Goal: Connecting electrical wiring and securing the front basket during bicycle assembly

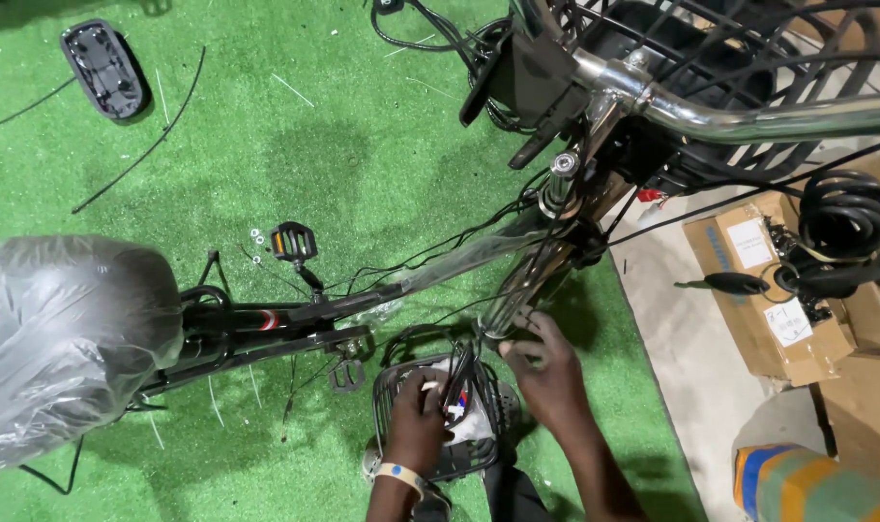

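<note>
On green turf, left hand (419, 418) pinches a bundle of black wires (459, 382) over the black wire basket (390, 387) with white rag (471, 425) inside; right hand (548, 372) grips the plastic-wrapped frame tube (511, 302) just above.

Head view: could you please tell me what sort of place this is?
Probably a bicycle assembly or repair spot: a plastic-wrapped bicycle stands on green artificial turf, cardboard boxes beside it, and both hands work among its cables.

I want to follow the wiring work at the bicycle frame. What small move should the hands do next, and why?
Probably the right hand should draw the loose cable bundle closer along the wrapped frame tube. The left hand already pinches the wires over the black panel, while they hang slack.
</note>
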